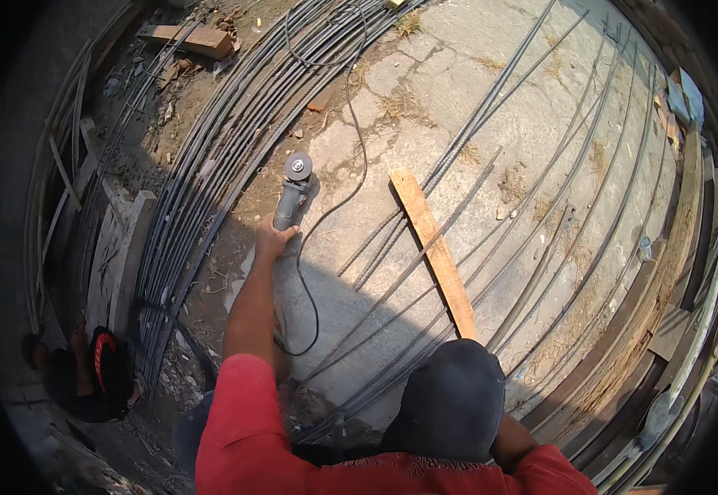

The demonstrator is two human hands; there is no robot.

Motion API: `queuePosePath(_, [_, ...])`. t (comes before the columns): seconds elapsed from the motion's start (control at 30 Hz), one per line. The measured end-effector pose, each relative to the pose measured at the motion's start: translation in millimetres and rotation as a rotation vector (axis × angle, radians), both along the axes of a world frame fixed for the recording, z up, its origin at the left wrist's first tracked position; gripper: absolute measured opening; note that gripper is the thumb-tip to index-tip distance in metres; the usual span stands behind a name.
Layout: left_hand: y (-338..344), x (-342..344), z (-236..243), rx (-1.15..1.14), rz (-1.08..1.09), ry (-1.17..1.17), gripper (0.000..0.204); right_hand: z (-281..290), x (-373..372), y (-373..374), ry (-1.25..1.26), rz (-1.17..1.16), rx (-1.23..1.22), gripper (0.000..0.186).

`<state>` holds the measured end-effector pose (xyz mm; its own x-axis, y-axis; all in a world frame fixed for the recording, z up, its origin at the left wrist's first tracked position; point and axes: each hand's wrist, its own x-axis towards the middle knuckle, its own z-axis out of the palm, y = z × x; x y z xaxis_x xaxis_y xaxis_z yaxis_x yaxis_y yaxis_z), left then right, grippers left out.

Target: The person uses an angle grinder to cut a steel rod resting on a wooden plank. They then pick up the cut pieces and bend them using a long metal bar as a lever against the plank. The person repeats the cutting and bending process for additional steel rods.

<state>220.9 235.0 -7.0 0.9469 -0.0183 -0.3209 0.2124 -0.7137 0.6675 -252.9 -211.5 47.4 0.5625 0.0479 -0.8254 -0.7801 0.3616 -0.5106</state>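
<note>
My left hand (275,238) is closed around the rear of a grey angle grinder (291,198), whose round disc (299,166) points away from me. The tool is low over the concrete, beside a bundle of rebar; whether it touches the ground I cannot tell. Its dark cord (365,157) curves across the slab toward the far rebar. Ahead of me, a wooden plank (435,247) lies with long steel bars (466,136) running past and beneath it. My right forearm (512,441) shows at the lower edge, its hand hidden behind a dark rounded shape (454,396).
Many rebars (223,140) lie bundled at left, near a wood block (190,40) and upright boards (128,260). Stacked timber (660,297) lines the right side. Dry grass (404,107) grows in the cracked slab. A dark, partly seen figure (87,375) is at lower left.
</note>
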Motion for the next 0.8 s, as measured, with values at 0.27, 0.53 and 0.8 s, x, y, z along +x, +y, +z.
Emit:
queuePosePath(0.27, [-18,-20,-25,0.411,-0.068,-0.109,0.072,16,-36,-8,-0.029,0.032,-0.185,0.034])
queuePosePath(0.53, [12,2,-31,0.317,-0.161,-0.154,0.076,22,3,-86,-0.11,-0.182,-1.193,0.02])
queuePosePath(0.8, [-142,-57,128,-0.349,-0.099,-0.576,0.042,-46,64,-130,0.212,0.161,-1.343,0.057])
